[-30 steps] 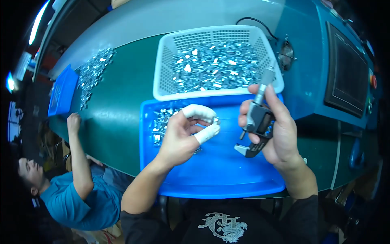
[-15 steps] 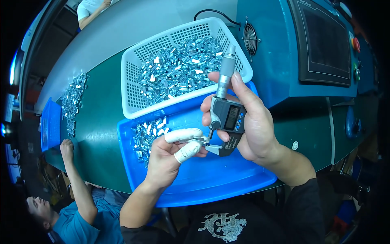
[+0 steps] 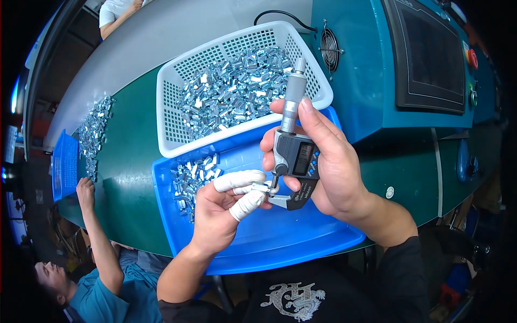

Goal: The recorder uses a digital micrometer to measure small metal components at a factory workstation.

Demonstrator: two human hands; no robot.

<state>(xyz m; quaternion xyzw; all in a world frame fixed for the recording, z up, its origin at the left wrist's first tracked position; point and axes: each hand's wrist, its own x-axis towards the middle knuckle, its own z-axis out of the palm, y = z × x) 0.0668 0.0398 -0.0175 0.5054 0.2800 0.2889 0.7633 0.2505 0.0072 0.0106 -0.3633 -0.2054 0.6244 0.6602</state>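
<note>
In my right hand (image 3: 335,167) is a digital micrometer (image 3: 293,145), held upright with its thimble at the top and its jaw opening toward my left hand. My left hand (image 3: 223,207), with white covers on thumb and fingers, pinches a small shiny metal piece (image 3: 260,187) at the micrometer's jaws. Whether both jaws touch the piece is too small to tell. Both hands are above a blue tray (image 3: 280,237), where a pile of similar metal pieces (image 3: 188,185) lies at the left end.
A white perforated basket (image 3: 164,129) full of metal pieces rests at the tray's far edge. At right stands a teal machine (image 3: 355,70) with a screen. A co-worker's hand (image 3: 86,191) is by another pile (image 3: 94,134) and a blue basket (image 3: 64,167) at far left.
The micrometer and my right hand have shifted slightly left. My left hand still pinches the metal piece at the jaws, almost in the same place.
</note>
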